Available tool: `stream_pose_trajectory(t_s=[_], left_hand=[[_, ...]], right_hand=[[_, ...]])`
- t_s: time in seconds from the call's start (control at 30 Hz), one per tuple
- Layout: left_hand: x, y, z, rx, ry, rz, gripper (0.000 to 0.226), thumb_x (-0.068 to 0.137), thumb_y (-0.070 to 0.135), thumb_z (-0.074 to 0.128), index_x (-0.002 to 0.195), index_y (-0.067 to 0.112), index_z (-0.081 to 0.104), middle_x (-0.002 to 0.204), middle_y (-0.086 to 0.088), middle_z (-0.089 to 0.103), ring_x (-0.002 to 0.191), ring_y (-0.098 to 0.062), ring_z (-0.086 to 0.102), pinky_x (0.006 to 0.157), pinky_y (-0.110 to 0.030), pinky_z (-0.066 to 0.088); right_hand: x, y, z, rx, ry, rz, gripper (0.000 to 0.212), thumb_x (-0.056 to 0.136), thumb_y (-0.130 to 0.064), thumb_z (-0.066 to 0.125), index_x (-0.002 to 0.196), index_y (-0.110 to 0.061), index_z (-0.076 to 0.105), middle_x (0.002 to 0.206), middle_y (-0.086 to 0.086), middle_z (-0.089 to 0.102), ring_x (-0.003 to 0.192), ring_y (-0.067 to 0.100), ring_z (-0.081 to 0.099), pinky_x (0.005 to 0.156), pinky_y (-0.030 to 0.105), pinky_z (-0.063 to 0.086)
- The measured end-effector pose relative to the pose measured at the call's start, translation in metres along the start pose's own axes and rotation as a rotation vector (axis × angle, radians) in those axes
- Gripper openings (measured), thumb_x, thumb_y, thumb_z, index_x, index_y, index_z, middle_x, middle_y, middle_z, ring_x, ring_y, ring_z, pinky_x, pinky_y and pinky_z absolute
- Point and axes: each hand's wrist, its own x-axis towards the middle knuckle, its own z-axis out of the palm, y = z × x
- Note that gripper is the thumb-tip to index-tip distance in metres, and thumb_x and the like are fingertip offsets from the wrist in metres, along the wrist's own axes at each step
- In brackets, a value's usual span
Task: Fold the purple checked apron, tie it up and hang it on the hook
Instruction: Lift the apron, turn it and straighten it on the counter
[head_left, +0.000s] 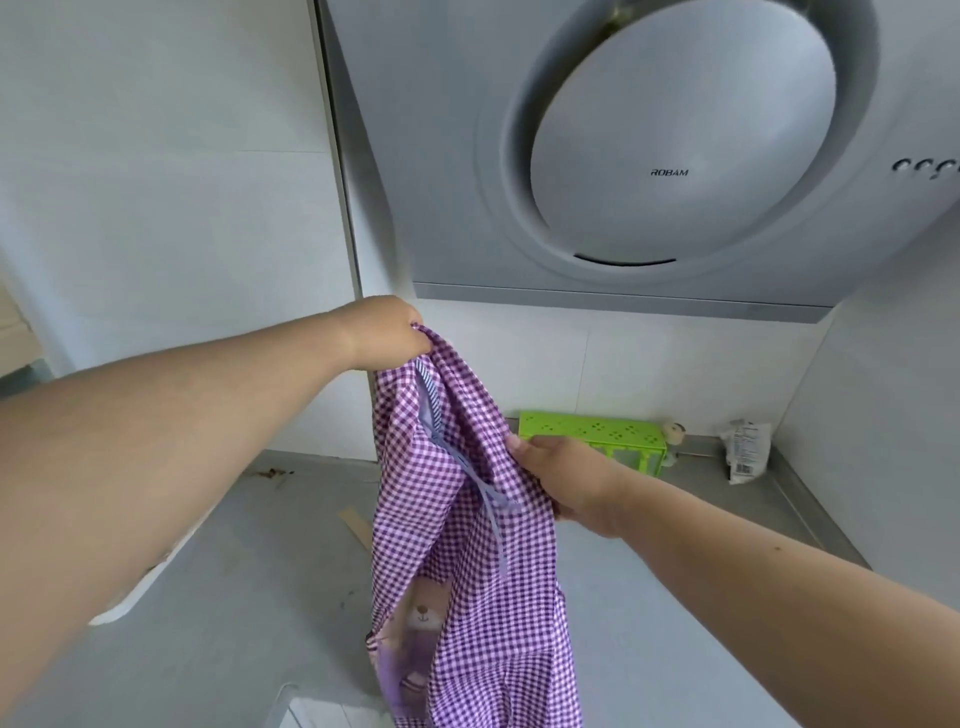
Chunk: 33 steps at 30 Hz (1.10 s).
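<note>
The purple checked apron hangs in the middle of the frame above the grey counter, bunched and not yet folded: the left hand, at mid-height, grips its top in a closed fist, while the right hand, lower and to the right, pinches a side edge beside the lilac tie. The step in hand looks like straightening the cloth for folding (no hook is in view). Next, I judge, the edges must be brought together evenly and the tie kept free for wrapping.
</note>
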Motion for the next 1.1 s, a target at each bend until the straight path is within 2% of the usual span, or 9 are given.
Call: stream_pose_trajectory(t_s=[0.13,0.23,0.37,0.5,0.6,0.67,0.83,1.0,1.1], left_hand=[[0.003,-0.036,-0.004,0.014,0.022,-0.055,0.036,0.105,0.037,0.051,0.092,0.008,0.068,0.092,-0.010,0.067,0.081,-0.023,0.062,0.070,-0.036,0.047],[0.001,-0.059,-0.006,0.044,0.014,-0.079,0.036,0.107,0.041,0.050,0.091,0.013,0.066,0.094,-0.007,0.066,0.084,-0.020,0.061,0.070,-0.034,0.046],[-0.001,-0.086,-0.006,0.078,0.017,-0.116,0.038,0.108,0.039,0.047,0.102,0.009,0.069,0.097,-0.009,0.067,0.088,-0.022,0.062,0.073,-0.034,0.047],[0.000,-0.106,-0.005,0.147,-0.002,-0.148,0.040,0.109,0.040,0.045,0.105,0.008,0.069,0.101,-0.010,0.067,0.090,-0.023,0.061,0.075,-0.035,0.046],[0.003,-0.106,0.003,0.181,-0.080,-0.123,0.043,0.110,0.044,0.044,0.111,0.010,0.069,0.102,-0.006,0.066,0.094,-0.022,0.062,0.081,-0.035,0.049],[0.006,-0.097,0.012,0.186,-0.151,-0.085,0.044,0.110,0.046,0.042,0.116,0.011,0.069,0.104,-0.003,0.066,0.096,-0.020,0.062,0.085,-0.035,0.051],[0.023,-0.063,0.037,0.215,-0.271,0.040,0.044,0.109,0.050,0.043,0.125,0.017,0.066,0.117,-0.001,0.066,0.107,-0.021,0.062,0.100,-0.040,0.053],[0.044,-0.019,0.071,0.230,-0.349,0.202,0.031,0.110,0.050,0.044,0.102,0.026,0.062,0.100,0.007,0.063,0.096,-0.015,0.061,0.085,-0.034,0.049],[0.058,0.008,0.093,0.233,-0.368,0.268,0.029,0.111,0.048,0.044,0.102,0.026,0.061,0.101,0.006,0.064,0.094,-0.014,0.060,0.084,-0.034,0.049]], right_hand=[[0.003,0.006,0.010,-0.007,-0.268,-0.013,0.057,0.085,-0.056,0.074,0.119,-0.010,0.071,0.120,0.007,0.077,0.112,0.025,0.072,0.101,0.041,0.054],[0.014,0.015,0.019,0.035,-0.313,0.029,0.050,0.097,-0.043,0.067,0.131,-0.006,0.064,0.128,0.007,0.074,0.121,0.026,0.069,0.110,0.045,0.051],[0.018,0.025,0.023,-0.010,-0.391,0.101,0.066,0.086,-0.046,0.079,0.138,-0.010,0.060,0.132,0.004,0.072,0.126,0.024,0.066,0.116,0.046,0.046],[0.012,0.037,0.006,-0.206,-0.491,0.257,0.062,0.083,-0.041,0.081,0.138,-0.019,0.060,0.138,-0.002,0.068,0.134,0.023,0.059,0.122,0.045,0.037],[0.006,0.048,-0.016,-0.279,-0.346,0.358,0.067,0.089,-0.039,0.073,0.148,-0.017,0.052,0.145,-0.002,0.063,0.140,0.026,0.052,0.126,0.052,0.029],[-0.001,0.049,-0.028,-0.565,-0.184,0.289,0.052,0.101,-0.044,0.059,0.147,-0.020,0.055,0.143,-0.003,0.064,0.136,0.024,0.055,0.124,0.050,0.032],[-0.012,0.064,-0.085,-1.045,0.170,0.304,0.056,0.105,-0.060,0.041,0.117,-0.014,0.072,0.109,0.002,0.074,0.099,0.019,0.069,0.095,0.036,0.054],[-0.039,0.092,-0.148,-1.148,0.329,0.406,0.056,0.101,-0.068,0.041,0.087,-0.021,0.068,0.084,-0.003,0.070,0.077,0.014,0.066,0.074,0.034,0.054],[-0.055,0.107,-0.175,-1.078,0.384,0.394,0.054,0.106,-0.060,0.039,0.114,-0.017,0.069,0.107,0.003,0.072,0.089,0.017,0.063,0.082,0.033,0.049]])
